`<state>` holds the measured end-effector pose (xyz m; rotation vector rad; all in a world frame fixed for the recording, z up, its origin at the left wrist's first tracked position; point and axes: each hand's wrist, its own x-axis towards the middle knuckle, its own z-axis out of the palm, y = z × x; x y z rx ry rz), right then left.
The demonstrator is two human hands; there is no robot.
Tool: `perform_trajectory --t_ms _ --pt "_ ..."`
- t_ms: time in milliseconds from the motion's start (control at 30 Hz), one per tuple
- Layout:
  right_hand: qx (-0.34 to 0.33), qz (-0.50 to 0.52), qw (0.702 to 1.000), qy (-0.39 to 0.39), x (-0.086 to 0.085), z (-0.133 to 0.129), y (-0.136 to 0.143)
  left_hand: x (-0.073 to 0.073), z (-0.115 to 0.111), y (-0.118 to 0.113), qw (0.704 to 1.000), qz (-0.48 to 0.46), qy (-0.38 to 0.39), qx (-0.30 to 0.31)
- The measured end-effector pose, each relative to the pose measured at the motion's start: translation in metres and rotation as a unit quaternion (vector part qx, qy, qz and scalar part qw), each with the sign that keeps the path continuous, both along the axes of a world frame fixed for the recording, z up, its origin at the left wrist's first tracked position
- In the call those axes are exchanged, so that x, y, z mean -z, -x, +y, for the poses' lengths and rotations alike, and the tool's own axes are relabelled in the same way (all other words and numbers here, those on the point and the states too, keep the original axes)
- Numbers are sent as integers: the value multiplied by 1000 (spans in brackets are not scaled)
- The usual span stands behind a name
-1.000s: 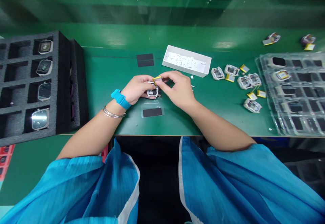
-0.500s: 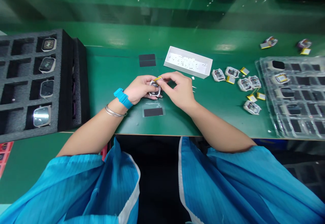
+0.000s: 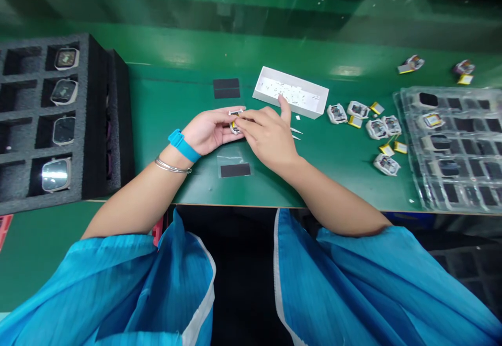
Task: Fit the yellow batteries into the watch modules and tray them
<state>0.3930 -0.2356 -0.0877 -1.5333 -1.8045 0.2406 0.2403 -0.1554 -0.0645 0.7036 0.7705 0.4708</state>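
A white watch case with open insides rests in my left hand, fingers around its far and near sides. A yellow-edged battery shows at the case, largely covered by fingers. My right hand bends over the case from the right, its thumb and fingertips closed at the case's right side, one finger sticking up apart. Whether those fingertips grip the battery too is hidden. Below the hands a dark strip on clear film lies on the green table.
At left stands a black foam tray with finished watches. A white box of small pieces sits ahead, near tweezers and dark strips. Several open watch cases with batteries lie right, beside clear plastic trays.
The battery, formerly pinched above the case by my right hand, is now down at the case. My left thumb has moved off the case's face, and my right hand has turned over it.
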Motion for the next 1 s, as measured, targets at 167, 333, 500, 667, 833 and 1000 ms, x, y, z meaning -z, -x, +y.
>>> perform_trajectory --t_ms 167,333,500,667,833,1000 --pt "-17 108 994 27 5 7 -14 -3 -3 1 997 14 -72 23" --pt "-99 265 948 146 15 13 -23 -2 -6 0 994 24 -100 37" --pt "-137 310 925 171 9 10 -21 -3 -6 0 990 14 -125 67" --pt "-136 311 924 176 8 8 -20 -2 -7 0 988 20 -141 57" --pt "-128 302 931 158 11 6 -17 -1 -8 0 989 27 -139 50" --pt "-119 319 929 148 13 6 -13 5 -4 2 988 -9 -142 56"
